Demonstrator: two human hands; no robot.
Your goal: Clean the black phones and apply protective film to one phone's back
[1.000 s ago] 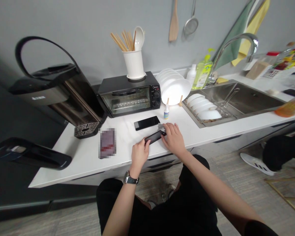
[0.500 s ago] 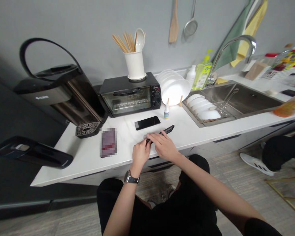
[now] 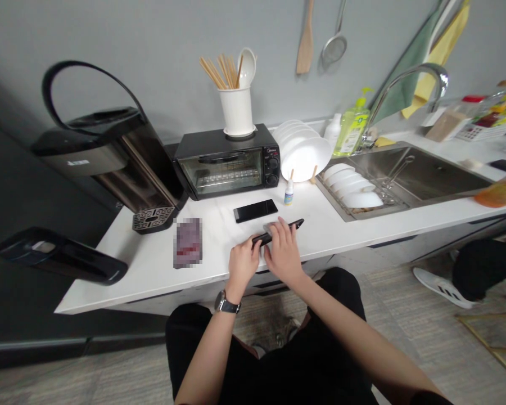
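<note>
A slim black phone [image 3: 263, 240] is tilted up above the counter's front edge, seen nearly edge-on. My left hand [image 3: 243, 262] is closed around its left end, thumb along the near side. Across its middle lies my right hand [image 3: 283, 252], fingers reaching over the far side and thumb on the near side; what is under those fingers is hidden. Just beyond, a flat black rectangular phone-like slab [image 3: 256, 211] lies on the counter. A small white bottle [image 3: 289, 193] with a blue label stands behind it. To the left is a blurred-out purple packet [image 3: 188, 243].
A black toaster oven [image 3: 230, 169] carries a white utensil holder [image 3: 237, 109]. At left stand a black drinks dispenser [image 3: 122, 163] and a dark cylindrical device [image 3: 63, 256]. White plates [image 3: 306, 157], a sink [image 3: 430, 174] with bowls [image 3: 354, 188] and a soap bottle [image 3: 352, 126] are right.
My right hand's fingers have lifted and spread, pointing more away from me over the phone. My left hand keeps its grip. The whole view has shifted slightly.
</note>
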